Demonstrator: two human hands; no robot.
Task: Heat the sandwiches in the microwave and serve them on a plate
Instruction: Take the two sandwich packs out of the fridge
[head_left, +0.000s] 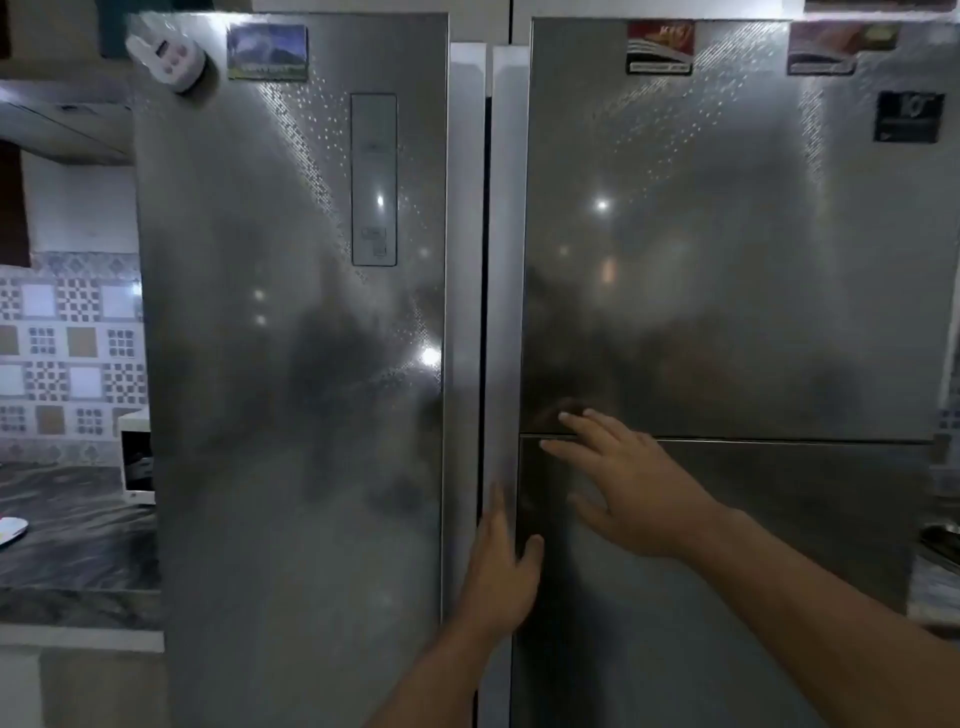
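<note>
A steel side-by-side fridge fills the view, both doors closed. My left hand grips the vertical handle of the right fridge door, fingers tucked behind the handle and thumb in front. With straight, spread fingers, my right hand lies against the right door, its fingertips at the seam between the upper and lower panels. A white microwave peeks out behind the fridge's left side. No sandwiches are in view.
A dark marbled counter runs along the left, with a white dish-like object at the frame edge. Patterned wall tiles rise behind it. Magnets and a white timer sit on the left door.
</note>
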